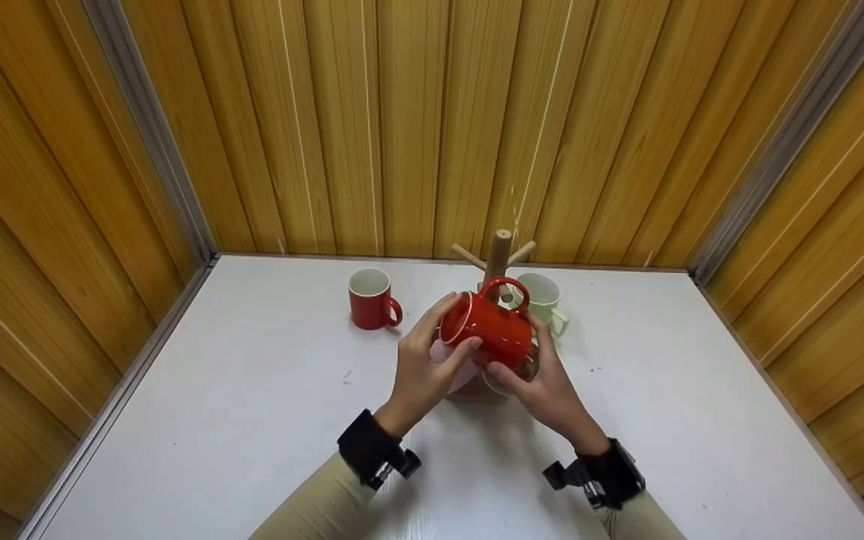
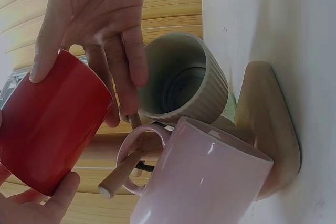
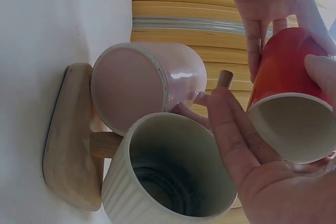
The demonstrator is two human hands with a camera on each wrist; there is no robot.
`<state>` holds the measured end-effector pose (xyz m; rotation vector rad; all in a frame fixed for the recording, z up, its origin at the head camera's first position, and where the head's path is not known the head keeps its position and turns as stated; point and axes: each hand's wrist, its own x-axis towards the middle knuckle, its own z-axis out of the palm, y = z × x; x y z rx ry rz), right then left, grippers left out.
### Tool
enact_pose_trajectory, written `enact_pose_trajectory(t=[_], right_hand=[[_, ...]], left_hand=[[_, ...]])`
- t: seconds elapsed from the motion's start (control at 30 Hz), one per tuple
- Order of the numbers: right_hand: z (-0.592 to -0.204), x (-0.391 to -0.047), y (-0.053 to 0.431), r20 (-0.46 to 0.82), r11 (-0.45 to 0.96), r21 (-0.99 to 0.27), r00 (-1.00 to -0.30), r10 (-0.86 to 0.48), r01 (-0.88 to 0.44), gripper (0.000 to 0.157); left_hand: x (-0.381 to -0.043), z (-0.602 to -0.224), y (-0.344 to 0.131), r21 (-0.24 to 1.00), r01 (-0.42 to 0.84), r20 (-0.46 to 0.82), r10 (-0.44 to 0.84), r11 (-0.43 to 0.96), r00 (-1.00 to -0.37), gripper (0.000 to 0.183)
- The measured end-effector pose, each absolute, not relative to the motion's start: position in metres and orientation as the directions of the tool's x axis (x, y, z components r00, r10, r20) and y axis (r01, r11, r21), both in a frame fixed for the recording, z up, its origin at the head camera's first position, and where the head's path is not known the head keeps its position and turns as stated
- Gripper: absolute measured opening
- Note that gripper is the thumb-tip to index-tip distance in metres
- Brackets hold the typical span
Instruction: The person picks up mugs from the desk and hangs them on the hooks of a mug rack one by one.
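Looks like a small test booth point(image 1: 19, 187), possibly inside a lab, though not certain. Closed on three visible sides by wood-patterned panels point(image 1: 409, 127), joined at the corners with grey metal profiles point(image 1: 148, 112); furnished with a plain white table point(image 1: 252, 420); equipped also with black wrist-worn devices point(image 1: 368, 448).

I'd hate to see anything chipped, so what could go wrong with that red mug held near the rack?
The held red mug is glossy and tipped on its side, so it might slip from the hands. It could also knock the pink mug hanging on the rack, or the ribbed mug beside that.
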<state>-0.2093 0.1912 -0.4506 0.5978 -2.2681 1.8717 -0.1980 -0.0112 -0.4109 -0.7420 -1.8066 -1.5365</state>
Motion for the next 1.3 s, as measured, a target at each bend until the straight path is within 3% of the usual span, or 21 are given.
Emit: enact_pose_trajectory(t=[0.43,0.67,1.0,1.3], right_hand=[[-0.445,-0.213,0.191,0.295,0.212,-0.920,-0.939,-0.179,-0.329,0.083],[-0.445,-0.215,0.191,0.301,0.236,-0.910,-0.934,-0.193,-0.342,0.086],[-0.448,-0.216,0.193,0.316,0.261,-0.896,-0.929,-0.191,-0.359,0.091],[-0.449,-0.210,0.196,0.316,0.291,-0.890,-0.936,-0.159,-0.350,0.091]], left_hand=[[-0.210,-0.417,-0.012,0.650,0.744,0.754,-0.010,0.153,-0.657,0.057],[-0.227,-0.439,-0.014,0.661,0.734,0.743,0.000,0.157,-0.669,0.060],[-0.231,-0.441,-0.010,0.633,0.754,0.766,-0.006,0.173,-0.642,0.062],[-0.226,-0.440,-0.010,0.653,0.727,0.738,0.039,0.211,-0.674,0.055]])
